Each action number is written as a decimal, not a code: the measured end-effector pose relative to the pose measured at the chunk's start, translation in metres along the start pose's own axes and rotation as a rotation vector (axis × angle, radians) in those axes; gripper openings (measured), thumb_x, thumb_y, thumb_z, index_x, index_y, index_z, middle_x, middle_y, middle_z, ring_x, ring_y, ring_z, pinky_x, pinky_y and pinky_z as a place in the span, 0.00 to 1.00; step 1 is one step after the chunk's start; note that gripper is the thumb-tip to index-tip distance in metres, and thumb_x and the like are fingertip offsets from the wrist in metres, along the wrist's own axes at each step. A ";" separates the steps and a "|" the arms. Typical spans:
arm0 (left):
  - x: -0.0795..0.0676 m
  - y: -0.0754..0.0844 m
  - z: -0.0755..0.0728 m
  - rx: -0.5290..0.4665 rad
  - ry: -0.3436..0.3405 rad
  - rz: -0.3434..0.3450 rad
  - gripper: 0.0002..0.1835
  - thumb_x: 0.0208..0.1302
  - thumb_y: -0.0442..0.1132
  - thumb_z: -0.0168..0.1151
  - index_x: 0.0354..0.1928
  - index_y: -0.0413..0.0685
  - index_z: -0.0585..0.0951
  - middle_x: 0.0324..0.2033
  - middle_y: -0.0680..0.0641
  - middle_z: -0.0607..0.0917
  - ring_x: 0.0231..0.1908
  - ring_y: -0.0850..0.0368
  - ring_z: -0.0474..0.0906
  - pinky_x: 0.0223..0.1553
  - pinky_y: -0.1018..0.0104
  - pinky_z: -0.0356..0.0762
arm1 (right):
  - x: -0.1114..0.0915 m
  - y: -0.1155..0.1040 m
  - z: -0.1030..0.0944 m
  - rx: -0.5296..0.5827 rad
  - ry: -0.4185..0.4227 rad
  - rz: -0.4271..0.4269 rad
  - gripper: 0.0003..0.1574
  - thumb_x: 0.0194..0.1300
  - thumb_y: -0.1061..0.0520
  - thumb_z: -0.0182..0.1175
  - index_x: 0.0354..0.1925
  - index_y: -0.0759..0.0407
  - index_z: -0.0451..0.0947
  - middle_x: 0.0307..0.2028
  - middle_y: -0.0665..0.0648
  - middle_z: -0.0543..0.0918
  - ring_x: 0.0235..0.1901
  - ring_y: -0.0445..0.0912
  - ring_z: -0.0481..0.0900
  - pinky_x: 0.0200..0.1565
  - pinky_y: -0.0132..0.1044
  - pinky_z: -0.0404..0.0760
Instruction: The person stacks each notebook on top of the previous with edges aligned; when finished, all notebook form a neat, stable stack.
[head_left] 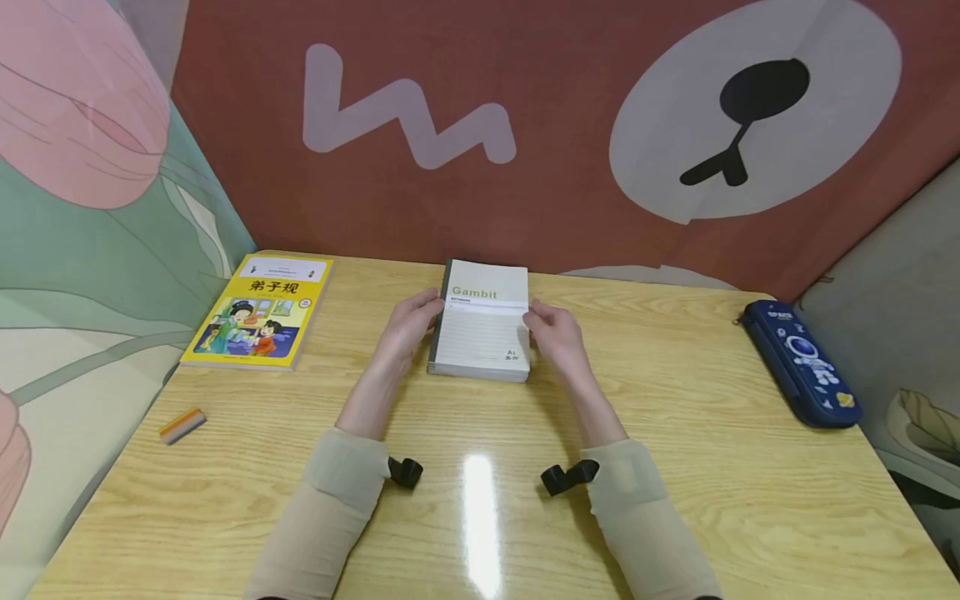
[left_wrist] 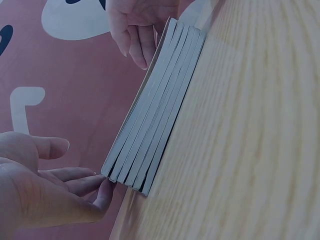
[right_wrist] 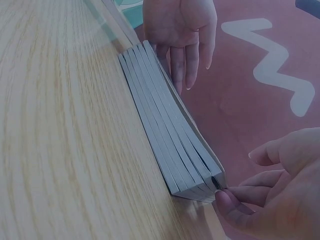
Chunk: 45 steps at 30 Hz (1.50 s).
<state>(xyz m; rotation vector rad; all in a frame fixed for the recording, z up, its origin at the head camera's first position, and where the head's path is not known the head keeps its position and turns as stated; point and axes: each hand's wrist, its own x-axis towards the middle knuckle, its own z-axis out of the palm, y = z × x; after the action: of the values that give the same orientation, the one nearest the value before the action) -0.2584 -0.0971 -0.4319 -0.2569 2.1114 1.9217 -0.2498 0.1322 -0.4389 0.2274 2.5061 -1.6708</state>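
A stack of several white notebooks [head_left: 482, 337] with dark spines lies flat on the table, the top cover reading "Gambit". My left hand [head_left: 408, 329] is at the spine side, its fingertips touching the stack's edge. On the opposite side, my right hand [head_left: 558, 337] touches the edge with loosely bent fingers. From the left wrist view, the page edges of the notebooks [left_wrist: 155, 110] show as layers, with the fingers at the near corner and the thumb held apart. The right wrist view shows the right hand's fingertips [right_wrist: 227, 192] against a corner of the stack.
A yellow picture book [head_left: 255, 321] lies at the table's back left, with a small orange and grey eraser [head_left: 182, 426] in front of it. A dark blue astronaut pencil case [head_left: 802, 362] sits near the right edge. A printed red cloth [head_left: 420, 208] hangs behind the wooden table [head_left: 675, 500].
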 end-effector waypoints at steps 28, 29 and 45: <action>-0.002 0.000 0.000 0.095 -0.037 -0.003 0.34 0.80 0.48 0.48 0.80 0.41 0.55 0.82 0.45 0.54 0.83 0.49 0.45 0.84 0.53 0.45 | -0.001 -0.001 0.000 0.016 0.006 0.032 0.33 0.79 0.52 0.52 0.75 0.64 0.64 0.75 0.61 0.70 0.59 0.54 0.80 0.64 0.48 0.81; -0.002 0.000 0.001 0.101 -0.038 -0.002 0.34 0.80 0.48 0.49 0.80 0.41 0.56 0.82 0.45 0.54 0.83 0.49 0.45 0.84 0.53 0.45 | -0.001 -0.001 0.000 0.021 0.006 0.034 0.33 0.79 0.52 0.52 0.75 0.64 0.64 0.75 0.61 0.70 0.59 0.54 0.80 0.64 0.48 0.81; -0.004 0.000 0.001 0.101 -0.035 0.008 0.35 0.80 0.48 0.49 0.81 0.42 0.56 0.82 0.45 0.55 0.83 0.49 0.46 0.84 0.53 0.46 | -0.001 -0.002 0.000 0.028 0.015 0.056 0.33 0.78 0.53 0.52 0.75 0.64 0.65 0.74 0.61 0.71 0.57 0.52 0.80 0.64 0.46 0.81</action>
<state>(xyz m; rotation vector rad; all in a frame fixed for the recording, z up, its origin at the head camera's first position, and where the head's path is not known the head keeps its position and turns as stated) -0.2547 -0.0964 -0.4311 -0.1923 2.1817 1.8040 -0.2492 0.1310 -0.4368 0.3119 2.4641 -1.6902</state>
